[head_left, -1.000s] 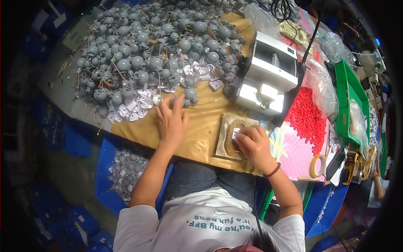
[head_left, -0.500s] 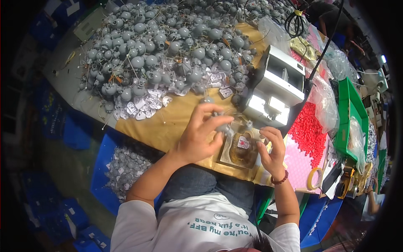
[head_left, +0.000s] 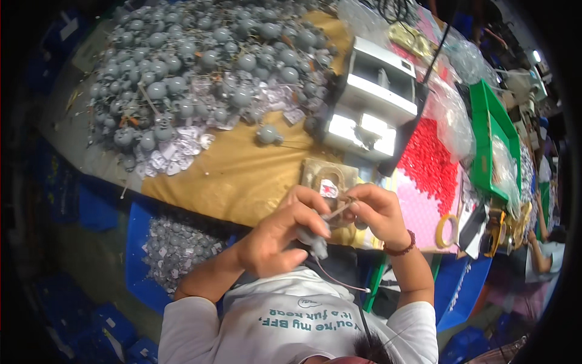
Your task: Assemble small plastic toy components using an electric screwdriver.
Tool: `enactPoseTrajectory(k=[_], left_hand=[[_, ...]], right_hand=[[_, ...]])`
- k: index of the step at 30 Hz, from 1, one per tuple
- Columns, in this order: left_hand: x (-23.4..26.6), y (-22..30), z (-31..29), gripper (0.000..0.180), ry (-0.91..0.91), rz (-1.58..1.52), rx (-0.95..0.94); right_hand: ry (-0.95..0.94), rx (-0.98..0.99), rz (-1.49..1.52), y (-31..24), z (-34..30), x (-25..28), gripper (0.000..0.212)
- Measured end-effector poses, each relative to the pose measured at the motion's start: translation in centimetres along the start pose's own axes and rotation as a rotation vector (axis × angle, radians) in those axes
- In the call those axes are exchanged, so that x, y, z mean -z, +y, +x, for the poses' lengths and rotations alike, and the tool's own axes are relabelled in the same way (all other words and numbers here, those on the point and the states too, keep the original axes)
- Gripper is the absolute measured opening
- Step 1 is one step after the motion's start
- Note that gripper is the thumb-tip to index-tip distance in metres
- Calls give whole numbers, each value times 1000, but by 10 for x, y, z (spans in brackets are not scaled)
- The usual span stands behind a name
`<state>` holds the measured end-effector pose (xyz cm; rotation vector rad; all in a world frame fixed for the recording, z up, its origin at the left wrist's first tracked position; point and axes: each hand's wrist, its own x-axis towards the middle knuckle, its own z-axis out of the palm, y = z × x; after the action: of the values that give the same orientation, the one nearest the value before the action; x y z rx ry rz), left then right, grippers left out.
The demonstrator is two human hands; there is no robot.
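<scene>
and here come the hands together! half a second ago they stand apart around the block (head_left: 310,172); now left hand (head_left: 276,233) and right hand (head_left: 377,212) meet at its near side. the left curls its fingers around a grey part (head_left: 312,241), thumb standing off, wire (head_left: 332,276) dangling over the lap. the right pinches thumb to fingertips on a thin strip (head_left: 341,209); blur hides whether it joins the part. so the work, i'd judge, now sits between the hands, while a white piece (head_left: 328,188) with a red mark waits in the block's recess.

across the gold sheet (head_left: 233,182), a heap of grey parts (head_left: 182,70) fills the far left; right of it, a white machine (head_left: 383,79), red bits (head_left: 431,167), tape (head_left: 445,233) and a green tray (head_left: 480,130). a blue bin (head_left: 134,255) stands below left; a co-worker (head_left: 548,250) is far right.
</scene>
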<state>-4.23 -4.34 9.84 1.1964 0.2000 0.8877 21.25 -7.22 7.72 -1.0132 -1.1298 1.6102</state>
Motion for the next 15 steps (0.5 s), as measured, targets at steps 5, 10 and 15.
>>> enactPoseTrajectory(k=[5, 10, 15], left_hand=[[2, -44, -7, 21, 223, 723, 62], [2, -65, -14, 27, 227, 1018, 72], [2, -66, -10, 24, 154, 1112, 49]], right_hand=[[73, 277, -682, 13, 5, 12, 21], [60, 496, -1146, 26, 12, 9, 37], [27, 604, -1398, 32, 25, 4, 41]])
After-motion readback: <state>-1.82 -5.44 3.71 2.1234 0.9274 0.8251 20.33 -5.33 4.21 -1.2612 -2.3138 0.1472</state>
